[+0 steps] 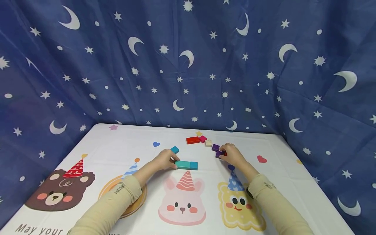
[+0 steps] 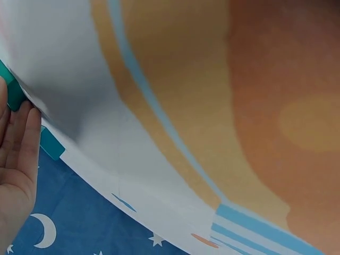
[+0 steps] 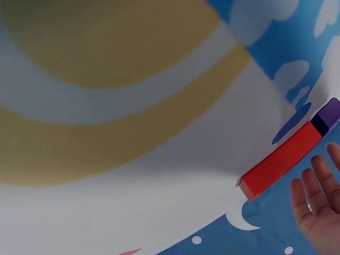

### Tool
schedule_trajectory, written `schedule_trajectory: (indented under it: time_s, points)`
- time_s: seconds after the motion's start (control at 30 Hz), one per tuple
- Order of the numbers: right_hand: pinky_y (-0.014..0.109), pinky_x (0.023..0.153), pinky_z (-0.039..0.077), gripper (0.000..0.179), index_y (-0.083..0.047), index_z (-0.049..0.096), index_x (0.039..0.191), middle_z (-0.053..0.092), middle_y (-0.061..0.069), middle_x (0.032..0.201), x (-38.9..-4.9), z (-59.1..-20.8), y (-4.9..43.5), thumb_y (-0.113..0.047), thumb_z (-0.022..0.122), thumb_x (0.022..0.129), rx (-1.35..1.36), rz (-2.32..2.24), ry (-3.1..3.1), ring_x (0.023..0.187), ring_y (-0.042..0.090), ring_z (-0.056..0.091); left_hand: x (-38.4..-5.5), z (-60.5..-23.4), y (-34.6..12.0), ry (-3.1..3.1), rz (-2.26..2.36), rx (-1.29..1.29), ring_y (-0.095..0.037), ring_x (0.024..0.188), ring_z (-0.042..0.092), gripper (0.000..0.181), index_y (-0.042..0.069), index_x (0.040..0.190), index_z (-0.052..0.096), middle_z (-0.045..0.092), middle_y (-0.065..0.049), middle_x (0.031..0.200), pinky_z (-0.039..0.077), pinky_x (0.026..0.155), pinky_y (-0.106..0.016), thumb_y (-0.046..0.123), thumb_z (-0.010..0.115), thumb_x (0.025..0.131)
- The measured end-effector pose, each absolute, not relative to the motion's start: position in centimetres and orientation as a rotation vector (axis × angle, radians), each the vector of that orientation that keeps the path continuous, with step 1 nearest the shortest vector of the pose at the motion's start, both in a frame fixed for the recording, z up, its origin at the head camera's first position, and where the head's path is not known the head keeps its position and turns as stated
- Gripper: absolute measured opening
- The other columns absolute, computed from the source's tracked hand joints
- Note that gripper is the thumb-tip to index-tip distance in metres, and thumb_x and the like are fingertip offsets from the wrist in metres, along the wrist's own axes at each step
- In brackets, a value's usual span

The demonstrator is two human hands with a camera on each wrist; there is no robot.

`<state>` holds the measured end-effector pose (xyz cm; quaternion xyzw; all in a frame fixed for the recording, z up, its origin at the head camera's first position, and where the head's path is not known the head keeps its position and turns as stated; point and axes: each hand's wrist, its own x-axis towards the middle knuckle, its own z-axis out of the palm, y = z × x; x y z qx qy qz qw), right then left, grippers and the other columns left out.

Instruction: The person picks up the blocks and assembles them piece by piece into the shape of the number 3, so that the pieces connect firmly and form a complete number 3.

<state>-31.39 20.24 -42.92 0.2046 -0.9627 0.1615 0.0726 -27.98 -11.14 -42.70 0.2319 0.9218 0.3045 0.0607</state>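
Observation:
My left hand [image 1: 165, 159] pinches the left end of a long teal block [image 1: 183, 164] between thumb and fingers. A short blue block [image 1: 194, 165] sits against that block's right end. Another blue block [image 1: 175, 149] lies just beyond the left hand. With thumb and fingertips, my right hand [image 1: 232, 154] holds a purple block [image 1: 218, 154]. A long red block [image 3: 281, 159] adjoins it in the right wrist view; in the head view the hand mostly hides it. Touching or nearly touching the held block is a second purple block [image 1: 215, 147].
Farther back, a red block [image 1: 193, 140], a pink block [image 1: 203, 139] and a cream block [image 1: 208, 143] form a curved row leading to the purple ones. A printed white tablecloth [image 1: 132, 137] covers the table. Behind it hangs a blue curtain [image 1: 205, 107] with moons and stars.

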Motion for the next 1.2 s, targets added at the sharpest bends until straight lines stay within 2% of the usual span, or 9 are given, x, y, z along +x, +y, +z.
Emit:
schedule_trajectory:
  time_s: [0.33, 0.9, 1.2]
  points:
    - [0.041, 0.076, 0.051, 0.024, 0.001, 0.069, 0.089, 0.058, 0.011, 0.084, -31.9, -43.0, 19.7, -0.015, 0.079, 0.074, 0.499, 0.389, -2.99, 0.08, 0.024, 0.051, -28.1, -43.0, -11.2, 2.784, 0.93, 0.705, -0.021, 0.088, 0.07, 0.03, 0.001, 0.101, 0.072, 0.072, -0.013, 0.102, 0.055, 0.083, -0.031, 0.007, 0.079, 0.073]
    - [0.04, 0.073, 0.048, 0.023, 0.0, 0.067, 0.081, 0.057, 0.008, 0.079, -32.3, -42.2, 18.9, -0.017, 0.08, 0.073, 0.474, 0.293, -3.049, 0.077, 0.022, 0.049, -28.1, -43.2, -11.2, 2.792, 0.952, 0.677, -0.021, 0.088, 0.07, 0.03, 0.001, 0.101, 0.072, 0.072, -0.013, 0.101, 0.055, 0.083, -0.031, 0.007, 0.079, 0.073]
    - [0.041, 0.076, 0.049, 0.026, 0.002, 0.069, 0.089, 0.06, 0.01, 0.083, -32.0, -42.8, 19.1, -0.017, 0.078, 0.076, 0.429, 0.354, -3.035, 0.078, 0.022, 0.051, -28.2, -43.2, -11.2, 2.798, 0.939, 0.711, -0.02, 0.088, 0.071, 0.03, 0.001, 0.1, 0.073, 0.073, -0.013, 0.1, 0.055, 0.084, -0.032, 0.008, 0.08, 0.072]
